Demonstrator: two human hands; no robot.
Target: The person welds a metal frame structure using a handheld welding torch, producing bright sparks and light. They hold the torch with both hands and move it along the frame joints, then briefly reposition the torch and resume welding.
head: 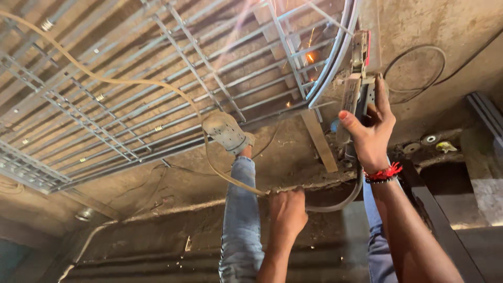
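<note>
While sparks [310, 56] fly at its far curved edge, a large metal grille [157, 89] of welded flat bars and thin rods lies across the dusty concrete floor [419, 31], filling most of the view. The person stands at the grille's near edge, one leg in blue jeans [242, 220] stretched forward so that the grey clog [226, 132] rests on the grille's frame. Just beside the grille's curved corner, the right hand [371, 137] is wrapped firmly around the body of an angle grinder [357, 78], whose head meets the curved bar where the sparks come off; a red thread and a beaded band sit at that wrist. Nearer than the grille, the left hand [287, 209] is clenched around a pale cable [131, 83], which runs from that fist up past the clog and across the grille's bars to the far left corner. Beyond the grinder, a thin dark wire [414, 68] loops on the floor. Two small discs [421, 143] lie to the right of the grille, past the right hand.
</note>
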